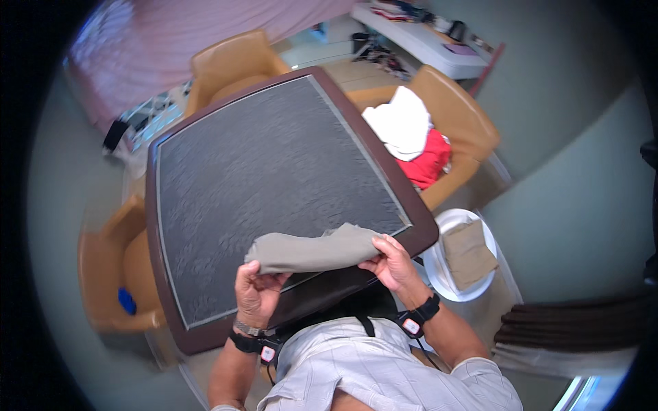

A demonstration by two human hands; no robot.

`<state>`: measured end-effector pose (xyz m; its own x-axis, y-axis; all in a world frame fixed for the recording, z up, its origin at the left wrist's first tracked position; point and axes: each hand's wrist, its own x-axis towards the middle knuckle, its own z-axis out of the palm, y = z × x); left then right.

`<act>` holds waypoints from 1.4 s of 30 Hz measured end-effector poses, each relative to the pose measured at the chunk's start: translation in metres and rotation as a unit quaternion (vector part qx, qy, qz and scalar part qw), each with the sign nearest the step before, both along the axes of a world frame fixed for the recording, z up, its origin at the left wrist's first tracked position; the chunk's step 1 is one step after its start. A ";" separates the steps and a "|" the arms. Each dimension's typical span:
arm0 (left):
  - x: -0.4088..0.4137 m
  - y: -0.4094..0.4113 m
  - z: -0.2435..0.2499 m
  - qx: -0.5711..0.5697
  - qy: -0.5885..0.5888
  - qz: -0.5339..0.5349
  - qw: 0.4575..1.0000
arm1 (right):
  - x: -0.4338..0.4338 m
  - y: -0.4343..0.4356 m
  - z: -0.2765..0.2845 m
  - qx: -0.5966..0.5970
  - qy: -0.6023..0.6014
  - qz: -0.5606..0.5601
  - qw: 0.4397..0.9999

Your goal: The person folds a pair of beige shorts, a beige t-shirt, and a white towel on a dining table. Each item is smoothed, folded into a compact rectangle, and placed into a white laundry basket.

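Note:
Between my two hands a folded greyish-beige cloth (313, 251) is stretched sideways, above the near edge of the table (267, 169). My left hand (258, 290) pinches its left end between thumb and fingers. At the other end, my right hand (389, 261) grips the cloth's right corner. The table has a dark grey textured top inside a reddish-brown frame. Whether the cloth is a garment, I cannot tell.
On the right, a white round stool (434, 277) bears a folded brown cloth (469, 254). White cloth (398, 123) and red cloth (429, 162) are heaped on a tan armchair (455, 115). A blue item (126, 301) lies on the left armchair (136, 262). Another armchair (231, 61) stands behind.

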<state>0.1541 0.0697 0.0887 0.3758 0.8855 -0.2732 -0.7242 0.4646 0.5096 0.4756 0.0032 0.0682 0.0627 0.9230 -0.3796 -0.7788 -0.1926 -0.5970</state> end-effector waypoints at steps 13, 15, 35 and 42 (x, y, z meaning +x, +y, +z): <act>0.280 0.088 0.058 0.127 0.000 -0.318 0.940 | 0.178 -0.079 0.017 0.103 0.009 -0.294 0.950; 0.333 0.084 0.050 0.105 -0.027 -0.359 0.927 | 0.204 -0.101 0.013 0.095 0.001 -0.361 0.928; 0.630 0.005 -0.073 0.000 0.011 -0.567 0.824 | 0.347 -0.256 -0.075 0.007 -0.058 -0.602 0.797; 0.600 0.018 -0.153 -0.071 0.286 -0.619 0.728 | 0.279 -0.256 -0.167 -0.095 0.027 -0.627 0.772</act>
